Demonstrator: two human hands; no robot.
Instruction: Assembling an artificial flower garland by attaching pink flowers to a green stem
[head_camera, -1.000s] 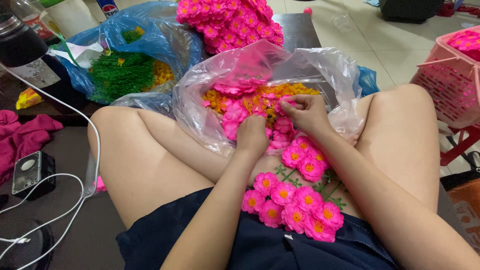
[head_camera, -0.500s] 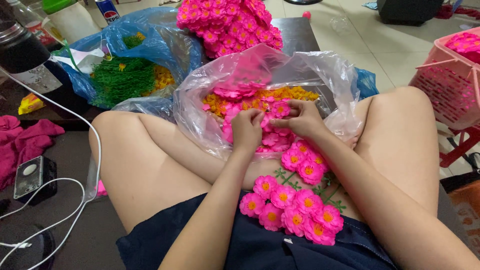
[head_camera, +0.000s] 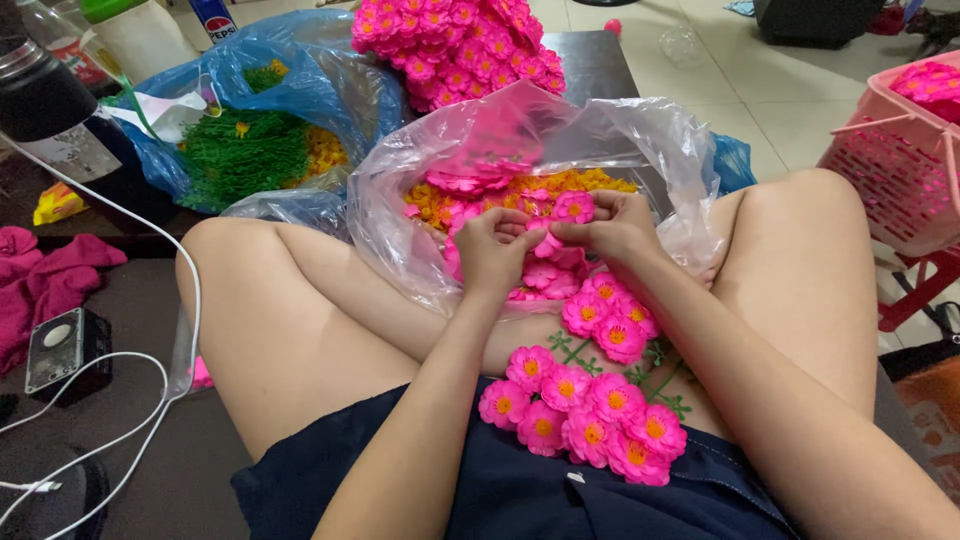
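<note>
As both hands (head_camera: 555, 240) pinch: pink flower (head_camera: 573, 207)

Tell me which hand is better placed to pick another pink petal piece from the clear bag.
Left, probably. The left hand sits directly over the loose pink petals in the clear bag, while the right hand pinches the pink flower being assembled.
</note>
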